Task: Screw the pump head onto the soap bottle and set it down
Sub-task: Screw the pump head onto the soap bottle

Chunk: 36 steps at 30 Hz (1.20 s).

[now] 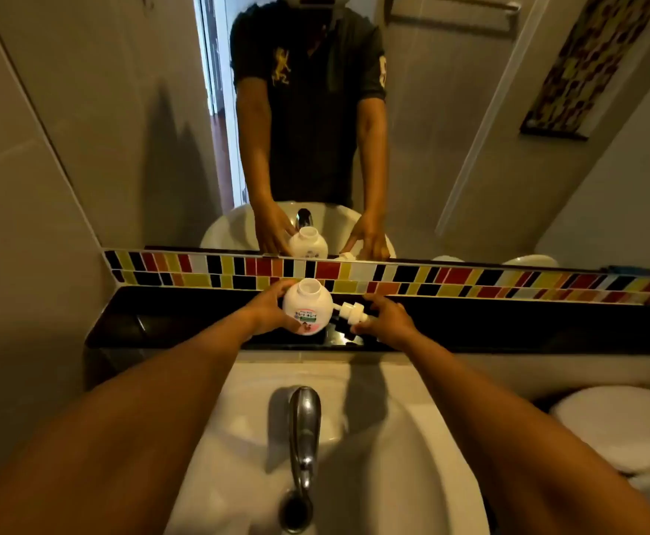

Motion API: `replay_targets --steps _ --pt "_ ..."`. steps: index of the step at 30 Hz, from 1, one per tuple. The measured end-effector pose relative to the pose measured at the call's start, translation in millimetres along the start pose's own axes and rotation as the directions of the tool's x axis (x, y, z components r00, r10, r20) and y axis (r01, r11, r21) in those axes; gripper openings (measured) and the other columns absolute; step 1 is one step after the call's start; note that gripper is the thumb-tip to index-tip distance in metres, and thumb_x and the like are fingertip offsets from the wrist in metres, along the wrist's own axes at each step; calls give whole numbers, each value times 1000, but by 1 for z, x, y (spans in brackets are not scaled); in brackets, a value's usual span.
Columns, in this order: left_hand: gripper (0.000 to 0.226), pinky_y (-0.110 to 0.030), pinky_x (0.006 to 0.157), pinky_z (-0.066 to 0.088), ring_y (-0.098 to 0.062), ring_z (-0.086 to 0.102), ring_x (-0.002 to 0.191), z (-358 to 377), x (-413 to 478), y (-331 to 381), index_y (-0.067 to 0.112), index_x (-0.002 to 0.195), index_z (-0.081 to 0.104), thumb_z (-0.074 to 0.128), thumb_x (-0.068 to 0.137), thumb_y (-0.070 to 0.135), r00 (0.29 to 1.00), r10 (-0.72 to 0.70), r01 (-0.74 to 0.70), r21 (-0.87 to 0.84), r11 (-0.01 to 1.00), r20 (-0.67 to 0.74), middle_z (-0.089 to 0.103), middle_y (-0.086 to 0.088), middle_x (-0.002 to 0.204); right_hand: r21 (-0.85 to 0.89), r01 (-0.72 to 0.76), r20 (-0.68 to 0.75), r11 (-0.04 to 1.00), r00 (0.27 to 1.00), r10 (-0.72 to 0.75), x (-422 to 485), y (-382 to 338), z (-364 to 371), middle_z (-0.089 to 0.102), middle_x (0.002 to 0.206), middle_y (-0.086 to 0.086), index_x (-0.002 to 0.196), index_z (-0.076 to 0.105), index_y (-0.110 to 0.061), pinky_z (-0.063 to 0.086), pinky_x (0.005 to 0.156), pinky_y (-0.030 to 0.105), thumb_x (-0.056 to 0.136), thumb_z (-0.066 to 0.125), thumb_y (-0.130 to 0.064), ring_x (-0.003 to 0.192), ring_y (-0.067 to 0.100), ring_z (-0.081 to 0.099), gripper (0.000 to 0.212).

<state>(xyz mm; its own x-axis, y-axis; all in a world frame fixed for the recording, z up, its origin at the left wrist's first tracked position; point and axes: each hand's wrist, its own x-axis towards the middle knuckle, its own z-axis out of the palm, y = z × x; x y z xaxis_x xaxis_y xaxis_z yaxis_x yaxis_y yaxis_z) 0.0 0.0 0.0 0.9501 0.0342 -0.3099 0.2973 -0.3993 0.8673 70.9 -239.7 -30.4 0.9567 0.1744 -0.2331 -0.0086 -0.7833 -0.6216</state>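
A round white soap bottle [307, 307] with a pink label stands on the black shelf [508, 322] behind the sink, its neck uncovered. My left hand [267, 310] wraps around its left side. The white pump head [349, 313] lies on its side just right of the bottle. My right hand [387, 320] has its fingers closed on the pump head's right end. The mirror above repeats both hands, the bottle and the pump head.
A white sink [354, 438] with a chrome tap [304, 430] lies below the shelf. A strip of coloured mosaic tiles [431, 278] runs along the mirror's base. A white toilet lid [620, 426] is at the right. A grey wall closes the left side.
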Motion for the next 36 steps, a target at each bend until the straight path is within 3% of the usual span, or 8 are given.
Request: replay_targets --steps 8,12,15,21,25,29,36 --pt "85 -50 106 45 -28 49 126 15 8 -1 19 138 43 84 66 -1 995 33 -38 -52 998 -90 52 -8 136 -9 29 -57 1000 998 -29 -2 -7 10 60 126 6 122 61 -29 51 97 51 70 84 -31 118 28 56 57" --pt "83 -43 99 46 -22 50 117 16 9 -2 18 136 42 85 67 3 993 13 -16 -25 1000 -114 53 -5 129 105 2 -13 994 1000 0 -8 -11 2 62 123 8 127 59 -19 55 93 43 76 82 -20 111 29 62 56" --pt "77 -38 91 48 -21 52 109 6 6 1 16 131 44 86 66 7 994 -8 7 -2 1000 -105 54 -3 119 201 -17 8 979 1000 16 -13 -13 -10 62 126 13 134 54 -14 55 95 45 79 79 -14 111 31 63 60" --pt "77 -46 97 52 -29 56 116 -23 -13 8 18 131 46 87 65 12 992 -24 44 159 986 -124 57 -9 125 269 66 -5 961 998 -68 -26 -23 -33 60 122 11 133 55 -13 53 93 39 80 77 -6 107 24 60 58" --pt "76 -47 97 52 -31 54 120 -37 -31 14 17 132 46 86 67 12 989 -10 47 254 966 -145 56 -11 130 116 167 -1 979 986 -168 -37 -40 -42 57 124 9 127 60 -24 52 94 39 74 82 -15 112 25 59 58" --pt "77 -46 98 51 -31 53 122 -40 -44 24 17 133 46 85 67 11 992 28 13 329 944 -122 54 -11 131 -60 254 -12 965 967 -255 -47 -58 -48 45 137 9 135 54 -29 49 101 42 75 82 -21 124 31 51 67" --pt "75 -49 100 51 -28 56 118 -34 -55 38 21 130 49 86 65 16 996 71 -44 429 902 -47 59 -6 128 -385 395 49 834 911 -409 -63 -89 -50 48 129 9 135 51 -35 47 99 48 78 78 -29 119 30 48 63"
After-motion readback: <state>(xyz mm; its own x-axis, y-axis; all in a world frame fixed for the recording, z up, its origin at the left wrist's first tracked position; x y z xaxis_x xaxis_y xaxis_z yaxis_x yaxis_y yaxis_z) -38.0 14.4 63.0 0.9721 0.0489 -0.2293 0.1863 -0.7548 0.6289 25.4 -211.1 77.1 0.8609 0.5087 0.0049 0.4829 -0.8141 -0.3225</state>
